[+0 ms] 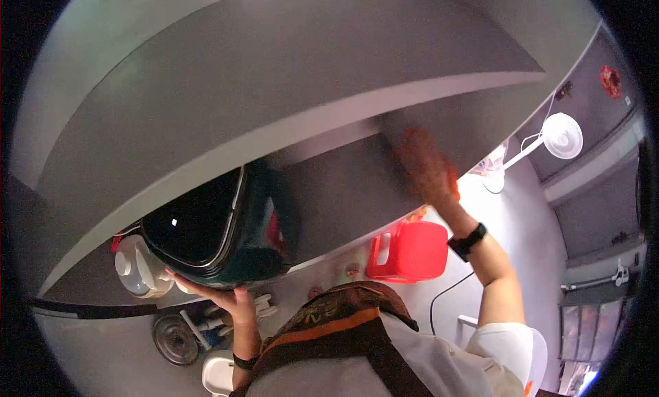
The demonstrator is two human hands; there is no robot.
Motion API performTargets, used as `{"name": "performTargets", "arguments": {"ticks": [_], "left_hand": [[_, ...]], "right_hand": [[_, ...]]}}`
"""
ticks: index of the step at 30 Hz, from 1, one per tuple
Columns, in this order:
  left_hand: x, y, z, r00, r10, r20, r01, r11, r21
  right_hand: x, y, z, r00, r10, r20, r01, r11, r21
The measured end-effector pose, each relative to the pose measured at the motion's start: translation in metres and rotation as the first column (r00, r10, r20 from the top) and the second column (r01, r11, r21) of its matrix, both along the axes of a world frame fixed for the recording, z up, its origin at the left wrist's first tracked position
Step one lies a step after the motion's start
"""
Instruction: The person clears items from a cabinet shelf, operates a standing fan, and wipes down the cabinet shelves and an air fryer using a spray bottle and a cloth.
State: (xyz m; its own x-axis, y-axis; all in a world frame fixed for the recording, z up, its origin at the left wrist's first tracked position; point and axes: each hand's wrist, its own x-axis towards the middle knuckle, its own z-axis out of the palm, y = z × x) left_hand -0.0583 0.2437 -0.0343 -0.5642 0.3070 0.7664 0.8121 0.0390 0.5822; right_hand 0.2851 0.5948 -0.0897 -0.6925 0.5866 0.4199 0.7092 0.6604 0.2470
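A dark, glossy, rounded appliance point(264, 225) with a shiny trim line sits on the grey shelf point(350, 184), under an upper board; its exact kind I cannot tell. My left hand point(223, 297) lies against its near lower edge, fingers stretched along it and thumb apart. To the left of that hand stands a translucent plastic jug point(139, 266) with a white cap. My right hand point(425, 167) reaches into the shelf on the right, near the side panel. It is blurred but looks flat, with the thumb apart and nothing visible in it.
The thick upper shelf board point(329, 119) curves above both hands. Below the shelf, a red plastic stool point(419, 253) stands on the floor near a black cable point(439, 297). A white fan point(561, 136) is on the right. A round dark base point(177, 339) sits lower left.
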Motion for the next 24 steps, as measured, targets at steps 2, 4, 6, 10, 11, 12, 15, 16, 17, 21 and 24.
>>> {"name": "performTargets", "arguments": {"ticks": [2,4,6,10,11,12,15,16,17,21,24], "left_hand": [[0.003,0.003,0.002,1.0,-0.005,0.015,0.005,1.0,0.011],[0.006,0.003,0.004,0.999,-0.021,0.026,0.021,1.0,0.013],[0.007,0.005,0.005,0.999,-0.005,0.036,0.004,1.0,0.014],[0.006,-0.003,-0.003,0.999,0.011,0.033,-0.01,1.0,-0.022],[0.006,-0.001,-0.004,0.999,0.006,0.037,-0.006,1.0,-0.004],[0.006,0.003,-0.003,0.999,0.004,0.042,-0.004,1.0,0.014],[0.008,0.007,0.0,0.996,-0.022,0.086,0.02,1.0,0.022],[0.01,0.001,-0.001,0.991,-0.044,0.128,0.042,0.999,0.02],[0.013,0.001,0.003,0.988,-0.041,0.148,0.04,0.999,0.011],[0.009,0.001,-0.001,0.985,-0.056,0.163,0.049,0.998,0.045],[0.006,-0.001,-0.002,0.988,-0.063,0.143,0.058,0.997,0.044]], "right_hand": [[-0.014,0.01,0.085,0.934,-0.355,0.037,0.302,0.841,0.448],[-0.06,-0.016,0.195,0.812,-0.527,0.253,0.52,0.849,0.098],[-0.07,0.09,0.151,0.906,-0.341,-0.25,0.319,0.94,-0.123],[-0.131,0.145,0.083,0.947,-0.296,-0.123,0.302,0.953,0.033],[-0.141,0.139,0.072,0.947,-0.312,-0.073,0.317,0.945,0.08],[-0.145,0.129,0.06,0.954,-0.282,-0.098,0.29,0.953,0.083],[-0.138,0.098,0.041,0.972,-0.166,-0.164,0.186,0.975,0.118],[-0.138,0.09,0.035,0.979,-0.119,-0.165,0.138,0.984,0.112],[-0.144,0.082,0.025,0.984,-0.06,-0.169,0.079,0.991,0.11],[-0.196,0.041,-0.03,0.89,0.451,-0.06,-0.416,0.86,0.296],[-0.217,0.052,-0.056,0.758,0.648,0.072,-0.618,0.68,0.393]]}}
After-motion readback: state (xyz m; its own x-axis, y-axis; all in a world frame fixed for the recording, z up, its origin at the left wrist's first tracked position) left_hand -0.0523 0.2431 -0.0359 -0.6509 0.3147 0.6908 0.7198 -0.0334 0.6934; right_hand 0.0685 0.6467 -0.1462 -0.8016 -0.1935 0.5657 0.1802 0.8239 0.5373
